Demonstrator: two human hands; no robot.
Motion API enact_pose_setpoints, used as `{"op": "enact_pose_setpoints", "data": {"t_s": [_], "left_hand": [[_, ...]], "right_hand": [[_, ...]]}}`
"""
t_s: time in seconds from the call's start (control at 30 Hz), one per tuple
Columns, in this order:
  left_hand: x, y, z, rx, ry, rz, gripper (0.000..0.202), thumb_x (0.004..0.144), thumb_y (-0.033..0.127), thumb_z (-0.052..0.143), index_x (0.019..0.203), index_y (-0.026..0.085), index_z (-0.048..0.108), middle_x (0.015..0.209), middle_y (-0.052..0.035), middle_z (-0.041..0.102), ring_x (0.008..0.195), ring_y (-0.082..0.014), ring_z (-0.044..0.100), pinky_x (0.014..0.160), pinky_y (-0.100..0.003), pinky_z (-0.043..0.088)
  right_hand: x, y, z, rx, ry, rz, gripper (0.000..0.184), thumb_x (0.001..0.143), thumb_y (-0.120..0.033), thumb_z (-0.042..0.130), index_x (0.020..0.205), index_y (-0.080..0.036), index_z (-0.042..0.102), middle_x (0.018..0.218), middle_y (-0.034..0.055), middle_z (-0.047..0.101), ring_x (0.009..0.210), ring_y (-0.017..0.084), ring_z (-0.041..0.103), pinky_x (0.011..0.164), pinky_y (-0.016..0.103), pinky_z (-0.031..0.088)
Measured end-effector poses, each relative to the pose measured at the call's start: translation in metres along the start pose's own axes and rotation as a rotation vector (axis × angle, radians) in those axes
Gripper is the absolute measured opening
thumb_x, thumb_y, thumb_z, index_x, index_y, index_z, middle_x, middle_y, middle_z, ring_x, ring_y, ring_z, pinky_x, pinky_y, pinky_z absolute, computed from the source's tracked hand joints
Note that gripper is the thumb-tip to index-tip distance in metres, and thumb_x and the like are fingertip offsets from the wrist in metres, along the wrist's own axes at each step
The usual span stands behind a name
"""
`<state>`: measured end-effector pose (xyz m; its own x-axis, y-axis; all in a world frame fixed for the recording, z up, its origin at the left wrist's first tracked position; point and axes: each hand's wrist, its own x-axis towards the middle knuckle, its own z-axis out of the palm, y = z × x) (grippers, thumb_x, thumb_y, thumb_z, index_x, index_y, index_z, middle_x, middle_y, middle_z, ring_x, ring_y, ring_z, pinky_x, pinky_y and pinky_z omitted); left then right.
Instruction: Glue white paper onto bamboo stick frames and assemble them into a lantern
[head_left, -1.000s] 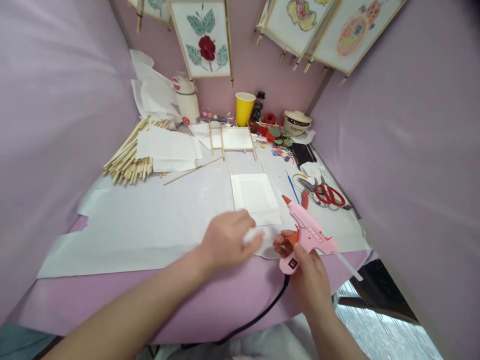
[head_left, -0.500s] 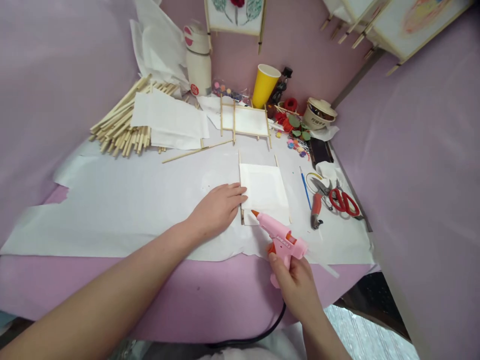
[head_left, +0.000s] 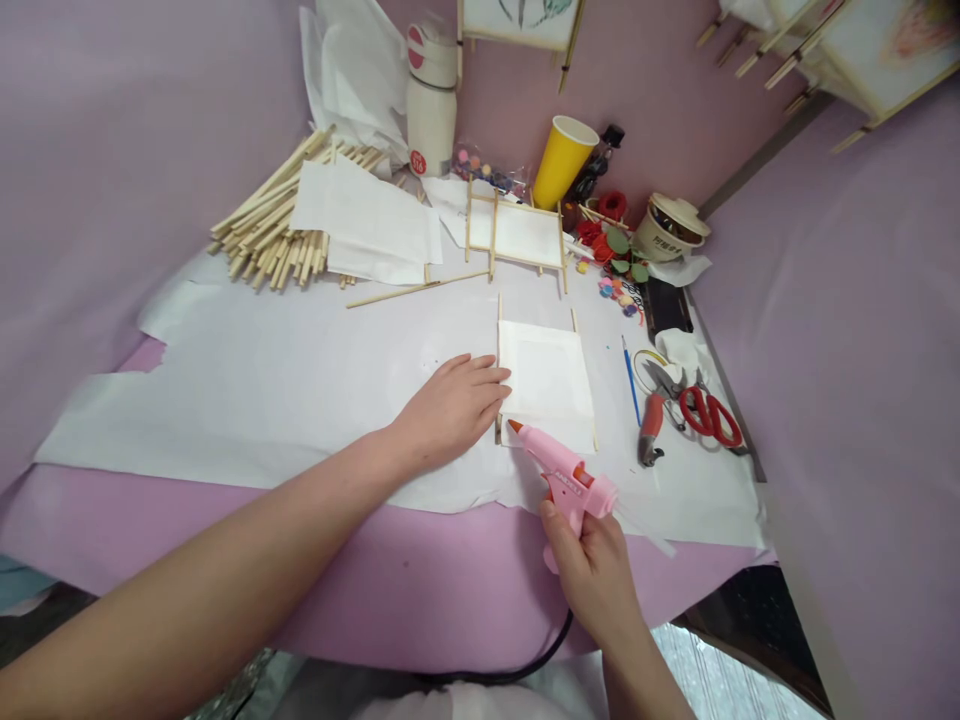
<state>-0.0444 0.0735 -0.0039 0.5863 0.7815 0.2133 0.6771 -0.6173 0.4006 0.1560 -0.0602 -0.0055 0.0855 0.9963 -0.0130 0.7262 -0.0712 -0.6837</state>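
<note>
My left hand point(head_left: 450, 405) lies flat on the white paper sheet point(head_left: 262, 400), its fingertips against the left bamboo stick point(head_left: 499, 370) of a square of white paper on sticks point(head_left: 546, 385). My right hand point(head_left: 589, 575) grips a pink hot glue gun point(head_left: 570, 485) with an orange trigger and a black cord point(head_left: 525, 665). The gun's orange nozzle point(head_left: 514, 426) points at the lower left corner of the square and hangs just above it. A white glue stick point(head_left: 645, 530) sticks out of the gun's back.
Behind the square are a finished bamboo-and-paper frame point(head_left: 517, 232), a pile of bamboo sticks point(head_left: 277, 215), and paper sheets point(head_left: 367, 222). To the right lie red scissors point(head_left: 709, 417), pliers point(head_left: 652, 425), and a blue brush point(head_left: 631, 380). Lilac cloth walls flank the table.
My left hand has settled flat beside the stick, and the glue gun's nozzle has moved closer to the square's lower left corner. The view has shifted, so the table sits further right.
</note>
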Motion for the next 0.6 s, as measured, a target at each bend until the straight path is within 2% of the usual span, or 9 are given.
{"op": "enact_pose_setpoints", "data": {"t_s": [0.6], "left_hand": [[0.0002, -0.0009, 0.0003, -0.036, 0.007, -0.011, 0.033, 0.097, 0.024, 0.038, 0.11, 0.022, 0.069, 0.13, -0.0038, 0.063, 0.131, -0.0236, 0.048, 0.113, -0.049, 0.033]], "right_hand": [[-0.0011, 0.0012, 0.001, 0.011, -0.042, 0.018, 0.038, 0.093, -0.05, 0.045, 0.078, -0.02, 0.063, 0.062, 0.0042, 0.056, 0.071, 0.024, 0.056, 0.063, 0.033, 0.043]]}}
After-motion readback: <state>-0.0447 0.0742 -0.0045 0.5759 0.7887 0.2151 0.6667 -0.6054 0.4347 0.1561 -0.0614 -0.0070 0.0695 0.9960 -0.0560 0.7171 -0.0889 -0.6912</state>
